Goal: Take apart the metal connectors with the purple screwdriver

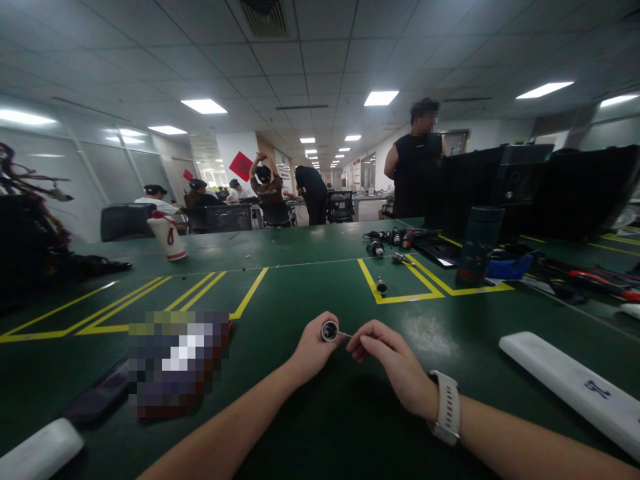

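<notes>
Two-handed work on a small metal connector above a green tabletop (300, 260). The left hand (316, 352) is closed around the cylindrical connector (329, 331), whose open, dark-centred end is exposed beside the thumb. The right hand (385, 357), just to the right, has thumb and fingers pinched together on a thin rod (345, 334); its far end reaches the connector's rim, though whether it enters cannot be told. A pale watch strap (449, 408) encircles the right wrist.

Beyond the grip and slightly right, a loose metal fitting (381, 287) lies inside a yellow tape outline (410, 299); farther out is a cluster of dark fittings (395, 237). Farther right stands a dark bottle (480, 247), its pattern unreadable.

Markings: to the right of the grip, a long white bar (555, 380) bears a dark handwritten-looking mark, possibly two digits, not certain at this angle. To the left, an object masked by coarse blocks (180, 367) yields no legible print. Beyond it stands a pale cup (169, 238) with a red motif. Far beyond the hands, a brown shirt (267, 192) carries pale lettering across the back, too small to read securely, and a red diamond-shaped sheet (241, 166) shows an undeciphered darker figure.
</notes>
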Motion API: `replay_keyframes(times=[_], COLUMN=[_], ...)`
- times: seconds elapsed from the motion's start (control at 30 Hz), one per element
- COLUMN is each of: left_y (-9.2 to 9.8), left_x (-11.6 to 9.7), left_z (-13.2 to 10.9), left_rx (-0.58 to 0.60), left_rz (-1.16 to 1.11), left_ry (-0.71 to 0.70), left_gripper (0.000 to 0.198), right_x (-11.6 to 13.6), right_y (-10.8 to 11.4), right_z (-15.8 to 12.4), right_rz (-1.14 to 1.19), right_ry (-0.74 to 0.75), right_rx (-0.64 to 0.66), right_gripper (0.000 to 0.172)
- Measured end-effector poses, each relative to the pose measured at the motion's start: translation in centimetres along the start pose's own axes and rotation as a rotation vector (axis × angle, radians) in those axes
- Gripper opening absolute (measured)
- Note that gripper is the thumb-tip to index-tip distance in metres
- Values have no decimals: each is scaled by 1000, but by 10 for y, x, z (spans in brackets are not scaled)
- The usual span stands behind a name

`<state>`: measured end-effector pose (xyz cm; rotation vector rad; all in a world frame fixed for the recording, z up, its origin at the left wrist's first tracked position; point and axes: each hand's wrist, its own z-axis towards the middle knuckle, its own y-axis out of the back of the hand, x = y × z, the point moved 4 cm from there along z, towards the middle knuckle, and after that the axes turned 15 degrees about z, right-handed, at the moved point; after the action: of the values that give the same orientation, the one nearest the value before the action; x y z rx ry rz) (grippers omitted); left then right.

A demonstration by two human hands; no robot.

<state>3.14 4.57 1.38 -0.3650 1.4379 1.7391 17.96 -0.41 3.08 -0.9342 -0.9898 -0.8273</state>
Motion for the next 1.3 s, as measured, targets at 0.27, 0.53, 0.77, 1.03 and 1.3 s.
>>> replay_keyframes(times=[0.27, 0.53, 0.77, 1.03, 1.3], left_y=[-2, -3, -2, -1, -4], left_x=[5, 7, 5, 5, 6], left_z=[1, 1, 0, 0, 0], left_rx=[-34, -38, -21, -39, -28], left_rz=[-29, -4, -53, -36, -8], left_ry=[5, 1, -16, -2, -15], left_gripper=[15, 12, 13, 12, 13], right_x=[-5, 0, -8, -7, -8], right_y=[0, -1, 4, 2, 3], right_z=[0, -2, 3, 2, 3], right_rz=[5, -61, 77, 40, 56], right_ry=[25, 19, -5, 6, 19], right_rx=[3, -10, -13, -8, -13], right_gripper=[16, 16, 17, 17, 16])
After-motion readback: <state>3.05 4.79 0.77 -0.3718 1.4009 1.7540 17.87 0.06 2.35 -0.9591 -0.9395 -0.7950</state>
